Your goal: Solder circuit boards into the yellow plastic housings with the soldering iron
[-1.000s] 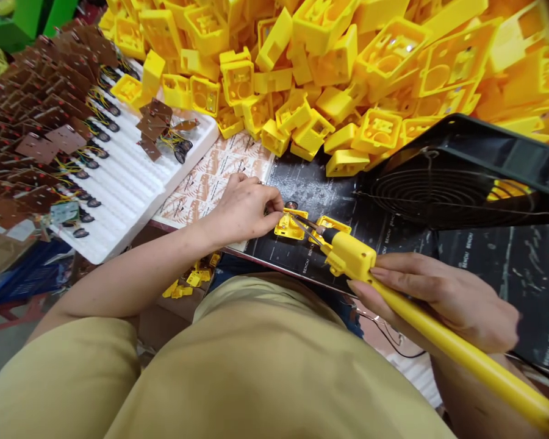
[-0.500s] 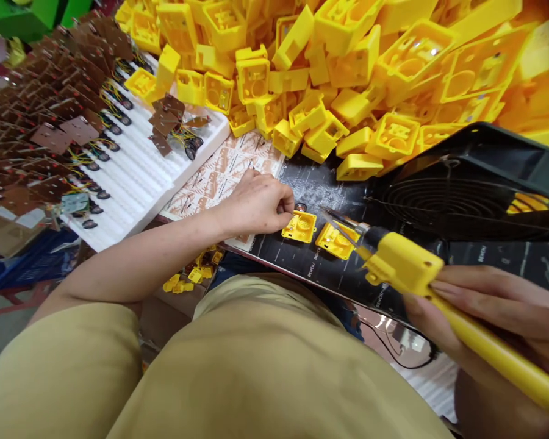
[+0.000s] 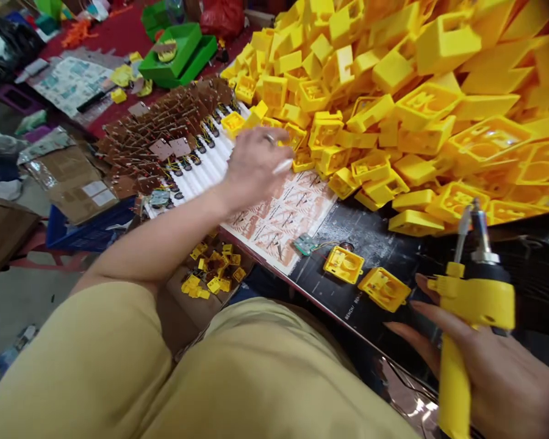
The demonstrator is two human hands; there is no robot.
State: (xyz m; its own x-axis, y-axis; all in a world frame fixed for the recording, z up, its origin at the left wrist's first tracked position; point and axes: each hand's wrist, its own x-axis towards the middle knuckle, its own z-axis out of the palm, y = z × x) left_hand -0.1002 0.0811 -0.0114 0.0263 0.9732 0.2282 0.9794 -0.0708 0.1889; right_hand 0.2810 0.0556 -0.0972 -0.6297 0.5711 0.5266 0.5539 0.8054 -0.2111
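My right hand (image 3: 498, 366) grips a yellow soldering iron (image 3: 478, 299), its metal tip pointing up and away from me. To its left, two open yellow plastic casings lie on the black mat: a nearer casing (image 3: 384, 289) and a farther casing (image 3: 343, 264). Beside the farther one are a small green circuit board (image 3: 305, 244) with thin wires and a dark round part (image 3: 346, 246). My left hand (image 3: 258, 161) reaches over the white foam tray (image 3: 205, 167), close to the brown boards and piled casings. Motion smears its fingers, so what they hold, if anything, does not show.
A large heap of yellow casings (image 3: 379, 116) covers the back and right. Brown circuit boards (image 3: 174, 131) with wires crowd the foam tray. Green bins (image 3: 183, 55) stand beyond. More yellow parts (image 3: 215, 268) sit in a box below the bench edge.
My left hand has left the casing and moved up and left to the foam tray. The green board now shows beside the casing. The soldering iron has swung upright, away from the casings.
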